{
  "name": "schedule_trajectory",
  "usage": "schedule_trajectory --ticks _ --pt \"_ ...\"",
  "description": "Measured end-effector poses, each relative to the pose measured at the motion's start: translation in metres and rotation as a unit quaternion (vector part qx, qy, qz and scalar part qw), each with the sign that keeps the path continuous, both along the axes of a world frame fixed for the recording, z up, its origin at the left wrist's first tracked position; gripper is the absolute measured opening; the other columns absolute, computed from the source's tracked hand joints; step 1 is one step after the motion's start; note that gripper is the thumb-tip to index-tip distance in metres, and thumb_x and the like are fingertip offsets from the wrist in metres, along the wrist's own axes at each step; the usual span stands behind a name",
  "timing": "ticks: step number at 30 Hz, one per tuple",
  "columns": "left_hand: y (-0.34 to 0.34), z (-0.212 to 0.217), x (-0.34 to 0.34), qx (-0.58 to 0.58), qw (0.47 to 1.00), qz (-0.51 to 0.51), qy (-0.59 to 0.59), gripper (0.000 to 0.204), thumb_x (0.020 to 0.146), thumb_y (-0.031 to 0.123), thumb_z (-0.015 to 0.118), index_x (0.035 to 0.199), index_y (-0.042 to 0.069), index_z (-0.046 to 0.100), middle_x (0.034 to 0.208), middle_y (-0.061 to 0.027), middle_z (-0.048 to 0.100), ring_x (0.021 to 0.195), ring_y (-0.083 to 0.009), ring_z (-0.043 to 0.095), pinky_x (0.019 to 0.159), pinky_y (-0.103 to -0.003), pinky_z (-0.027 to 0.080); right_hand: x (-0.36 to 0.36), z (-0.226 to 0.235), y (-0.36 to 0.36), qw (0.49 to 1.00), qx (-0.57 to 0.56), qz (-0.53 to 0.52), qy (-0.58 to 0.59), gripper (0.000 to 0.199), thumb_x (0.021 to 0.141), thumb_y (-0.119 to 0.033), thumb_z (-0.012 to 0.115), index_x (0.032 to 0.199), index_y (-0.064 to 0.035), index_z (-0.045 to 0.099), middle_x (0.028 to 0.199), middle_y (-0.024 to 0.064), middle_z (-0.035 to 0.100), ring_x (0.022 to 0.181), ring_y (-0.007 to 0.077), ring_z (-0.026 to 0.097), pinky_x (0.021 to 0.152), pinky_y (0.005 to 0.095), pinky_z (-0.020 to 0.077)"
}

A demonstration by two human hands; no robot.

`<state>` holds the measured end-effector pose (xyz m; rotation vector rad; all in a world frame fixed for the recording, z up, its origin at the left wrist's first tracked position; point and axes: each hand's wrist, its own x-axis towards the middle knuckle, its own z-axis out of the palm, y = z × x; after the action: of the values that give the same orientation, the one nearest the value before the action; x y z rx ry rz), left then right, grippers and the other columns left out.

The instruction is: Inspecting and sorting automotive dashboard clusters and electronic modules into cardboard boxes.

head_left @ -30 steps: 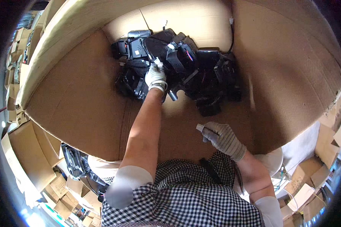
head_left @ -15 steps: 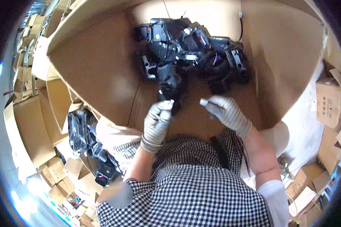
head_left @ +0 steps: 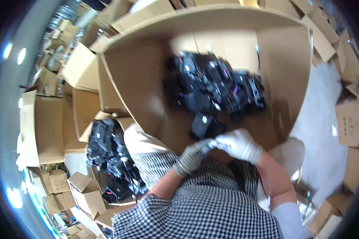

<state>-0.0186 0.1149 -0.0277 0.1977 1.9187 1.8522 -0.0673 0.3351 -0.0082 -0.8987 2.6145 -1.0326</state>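
Observation:
My left hand (head_left: 192,157), in a striped knit work glove, is closed in a pinch. My right hand (head_left: 241,146), gloved likewise, is closed too, and its fingertips meet the left hand's fingertips in front of my checked apron (head_left: 203,195). Whatever they hold there is small and blurred, so I cannot make it out. Both hands are at the near side of a large open cardboard box (head_left: 137,77). Inside it lies a heap of black plastic parts (head_left: 215,79) with some wires and white connectors. One black part (head_left: 201,126) lies nearest my hands.
Left of my lap, another carton holds more black plastic parts (head_left: 117,167). Open cartons (head_left: 48,127) are stacked at the far left. More boxes (head_left: 349,123) stand along the right, beside the pale floor (head_left: 317,95). A thin cable (head_left: 258,57) stands up at the box's back wall.
My hands, apart before with a small white piece at each one's fingertips, have come together. The view has shifted, so the large box shows smaller and more of the left carton is visible.

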Motion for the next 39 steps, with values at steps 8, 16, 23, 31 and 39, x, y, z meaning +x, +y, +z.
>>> schedule_trajectory --ticks 8,16,23,31,39 --pt "-0.001 -0.006 -0.002 0.006 0.993 0.089 0.071 0.031 0.097 0.030 0.053 0.109 0.003 0.063 0.091 -0.0042 0.065 0.080 -0.0141 0.060 0.074 -0.026 0.049 -0.007 0.026 0.002 0.994 0.086 0.055 0.040 0.021 0.088 -0.033 0.054 0.078 -0.0169 0.064 0.069 0.0088 0.065 0.064 0.0291 0.065 0.056 0.0439 0.0510" --pt "-0.002 -0.011 -0.004 -0.125 0.980 0.009 0.154 0.016 0.098 0.013 0.051 0.104 0.004 0.063 0.097 -0.0035 0.064 0.089 -0.0145 0.058 0.081 -0.028 0.047 -0.006 0.017 0.007 0.991 0.057 0.116 0.019 0.024 0.092 -0.033 0.047 0.104 -0.0299 0.067 0.086 0.0012 0.065 0.080 0.0242 0.065 0.069 0.0391 0.0529" --pt "-0.012 -0.021 -0.004 -0.061 0.990 0.012 0.127 0.019 0.098 0.017 0.050 0.106 0.004 0.062 0.096 -0.0049 0.063 0.090 -0.0140 0.057 0.082 -0.028 0.047 -0.006 -0.003 -0.011 0.986 0.070 0.112 -0.106 0.026 0.094 -0.035 0.046 0.104 -0.0238 0.067 0.088 0.0026 0.066 0.082 0.0264 0.064 0.069 0.0410 0.0511" --pt "-0.007 -0.030 -0.054 -0.259 0.917 -0.168 0.252 0.025 0.087 0.028 0.059 0.104 0.010 0.063 0.110 -0.0106 0.059 0.104 -0.0256 0.056 0.087 -0.040 0.047 0.008 0.008 -0.038 0.900 0.098 0.262 -0.334 0.039 0.093 -0.049 0.049 0.101 -0.0158 0.069 0.091 0.0091 0.067 0.086 0.0243 0.063 0.084 0.0376 0.0474" --pt "0.041 -0.081 -0.045 -0.616 0.724 -0.252 0.180 0.033 0.085 0.034 0.052 0.105 0.013 0.069 0.114 -0.0141 0.060 0.111 -0.0309 0.053 0.093 -0.048 0.039 0.013 -0.010 -0.035 0.903 0.030 0.319 -0.286 0.038 0.092 -0.047 0.052 0.106 -0.0160 0.069 0.097 0.0080 0.068 0.090 0.0228 0.063 0.087 0.0352 0.0475"
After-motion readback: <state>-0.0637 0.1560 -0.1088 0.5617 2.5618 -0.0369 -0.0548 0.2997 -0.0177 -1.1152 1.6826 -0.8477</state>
